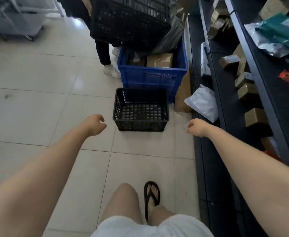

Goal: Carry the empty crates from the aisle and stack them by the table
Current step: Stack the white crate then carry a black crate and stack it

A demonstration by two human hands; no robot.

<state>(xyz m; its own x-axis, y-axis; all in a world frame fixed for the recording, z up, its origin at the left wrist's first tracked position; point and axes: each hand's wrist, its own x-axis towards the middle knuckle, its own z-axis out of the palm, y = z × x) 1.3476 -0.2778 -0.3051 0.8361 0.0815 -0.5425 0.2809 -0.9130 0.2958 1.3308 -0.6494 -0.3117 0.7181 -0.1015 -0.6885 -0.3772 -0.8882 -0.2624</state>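
An empty black mesh crate [141, 110] stands upright on the tiled floor in the aisle ahead of me. My left hand [95, 124] hangs to its left with fingers loosely curled, holding nothing and a short gap from the crate's rim. Right of the crate, my right hand [195, 127] is also loosely curled and empty, apart from it. Behind stands a blue crate [150, 77] with cardboard boxes inside. Another person [106, 53] holds a large black crate [130, 21] tilted above the blue one.
Dark shelving [225, 100] with boxes and plastic parcels runs along the right side. A white parcel bag [203, 101] hangs off the lowest shelf near the crate. Pale tiled floor [37, 100] spreads to the left. Grey wrapped items [15, 17] stand at the far left.
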